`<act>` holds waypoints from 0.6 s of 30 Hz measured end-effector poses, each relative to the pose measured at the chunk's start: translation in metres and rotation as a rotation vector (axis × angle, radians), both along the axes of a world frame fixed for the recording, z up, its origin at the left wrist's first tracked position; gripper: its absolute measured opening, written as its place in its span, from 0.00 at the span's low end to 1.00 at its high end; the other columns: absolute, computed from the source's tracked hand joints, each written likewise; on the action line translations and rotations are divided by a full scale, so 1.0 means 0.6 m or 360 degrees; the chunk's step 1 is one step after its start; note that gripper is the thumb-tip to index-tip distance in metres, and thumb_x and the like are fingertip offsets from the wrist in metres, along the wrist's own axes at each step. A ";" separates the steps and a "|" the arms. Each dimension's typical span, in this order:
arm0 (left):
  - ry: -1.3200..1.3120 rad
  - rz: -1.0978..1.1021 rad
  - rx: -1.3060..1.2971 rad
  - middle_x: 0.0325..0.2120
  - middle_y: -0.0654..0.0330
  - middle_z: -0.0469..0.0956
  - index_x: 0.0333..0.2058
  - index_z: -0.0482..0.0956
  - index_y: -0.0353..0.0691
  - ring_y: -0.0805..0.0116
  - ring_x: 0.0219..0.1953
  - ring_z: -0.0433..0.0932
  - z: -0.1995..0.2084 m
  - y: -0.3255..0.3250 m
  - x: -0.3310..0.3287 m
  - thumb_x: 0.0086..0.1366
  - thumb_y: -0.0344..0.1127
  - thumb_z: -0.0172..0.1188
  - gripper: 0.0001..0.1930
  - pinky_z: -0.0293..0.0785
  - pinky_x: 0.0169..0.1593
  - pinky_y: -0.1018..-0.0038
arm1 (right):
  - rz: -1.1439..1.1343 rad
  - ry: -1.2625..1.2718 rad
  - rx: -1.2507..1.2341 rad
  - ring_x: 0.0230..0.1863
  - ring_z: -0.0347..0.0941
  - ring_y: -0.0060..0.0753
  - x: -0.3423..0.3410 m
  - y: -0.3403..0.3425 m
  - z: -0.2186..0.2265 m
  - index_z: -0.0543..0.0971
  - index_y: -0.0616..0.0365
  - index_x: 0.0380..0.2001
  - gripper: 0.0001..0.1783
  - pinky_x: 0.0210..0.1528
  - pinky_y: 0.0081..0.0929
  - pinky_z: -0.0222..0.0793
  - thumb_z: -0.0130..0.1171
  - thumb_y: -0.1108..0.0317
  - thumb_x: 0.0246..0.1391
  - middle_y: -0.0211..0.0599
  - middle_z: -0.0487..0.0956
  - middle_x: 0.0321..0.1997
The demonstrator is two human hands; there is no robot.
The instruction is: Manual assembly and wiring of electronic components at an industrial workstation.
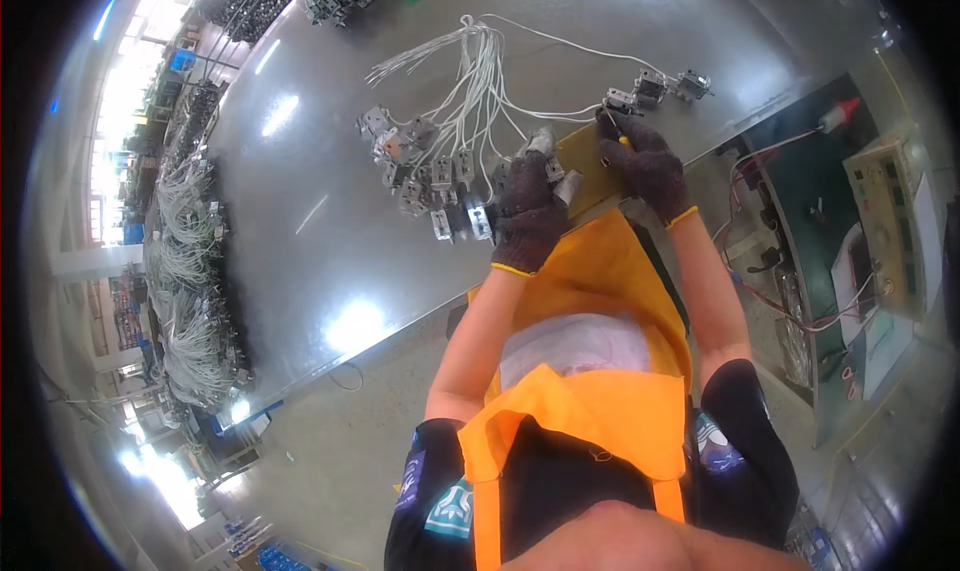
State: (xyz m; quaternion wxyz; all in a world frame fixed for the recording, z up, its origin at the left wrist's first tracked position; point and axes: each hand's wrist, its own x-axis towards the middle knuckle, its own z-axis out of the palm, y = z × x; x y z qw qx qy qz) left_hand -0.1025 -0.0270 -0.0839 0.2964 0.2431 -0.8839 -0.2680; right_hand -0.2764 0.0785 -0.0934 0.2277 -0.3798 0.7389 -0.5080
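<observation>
A: Part in hand?
B: Small metal block (556, 176) with white wire, at table edge (300, 271), long axis angling up-left. Left hand (527, 211), dark glove, closed around it, palm down.
A: Right?
B: Right hand (648, 166) gloved, fingers pinching a thin yellow-handled tool (618, 131), tip toward the wired blocks (655, 86).

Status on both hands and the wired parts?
Left hand gloved, closed on a small metal part. Right hand gripping a yellow-tipped tool at the plate. White-wired parts bunched alongside.
</observation>
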 end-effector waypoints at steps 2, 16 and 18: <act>-0.0087 0.0057 -0.0558 0.44 0.52 0.73 0.58 0.65 0.36 0.63 0.47 0.74 -0.001 0.000 -0.006 0.59 0.36 0.65 0.30 0.71 0.51 0.69 | -0.0009 0.0026 -0.0049 0.55 0.74 0.39 0.008 0.007 0.004 0.74 0.56 0.57 0.27 0.57 0.30 0.67 0.59 0.60 0.54 0.42 0.78 0.54; 0.0260 0.0103 0.0864 0.43 0.56 0.75 0.57 0.65 0.33 0.65 0.44 0.75 0.003 0.033 0.011 0.63 0.31 0.63 0.26 0.74 0.49 0.70 | 0.0070 -0.0950 -0.0038 0.41 0.77 0.21 0.036 0.055 0.053 0.79 0.57 0.53 0.18 0.47 0.21 0.72 0.57 0.65 0.60 0.33 0.82 0.41; 0.0099 0.0126 -0.0101 0.44 0.50 0.75 0.57 0.66 0.33 0.56 0.47 0.76 -0.011 0.023 -0.002 0.60 0.34 0.65 0.28 0.73 0.50 0.66 | 0.0308 -0.0589 0.0203 0.40 0.79 0.28 0.034 0.059 0.056 0.79 0.52 0.53 0.18 0.46 0.25 0.73 0.57 0.62 0.61 0.36 0.83 0.40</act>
